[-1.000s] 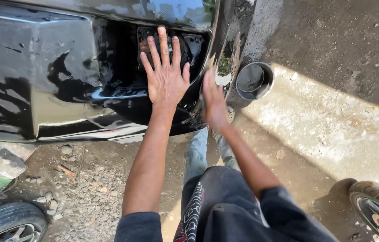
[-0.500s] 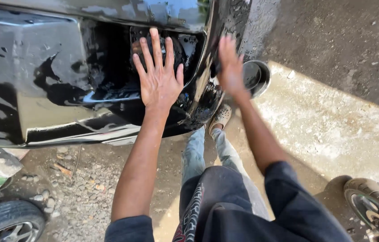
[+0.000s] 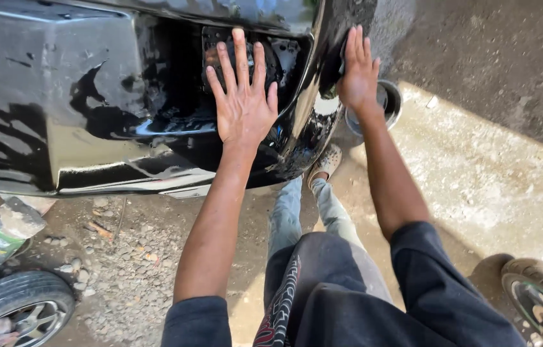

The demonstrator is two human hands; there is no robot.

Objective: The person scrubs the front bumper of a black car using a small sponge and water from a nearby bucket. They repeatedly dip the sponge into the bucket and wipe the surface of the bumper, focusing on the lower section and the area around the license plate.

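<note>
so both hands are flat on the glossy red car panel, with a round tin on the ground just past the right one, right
Not quite: the car panel is glossy black, not red, as the head view shows. The rest holds: the left hand and right hand lie flat on it, the round tin just past the right.

Both arms reach forward, nearly straight. The left hand (image 3: 243, 103) lies flat with fingers spread; the right hand (image 3: 357, 71) presses flat, fingers together.

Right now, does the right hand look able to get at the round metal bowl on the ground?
Probably yes: the right hand lies flat on the black bumper edge, directly above the metal bowl, with nothing visible between them.
</note>
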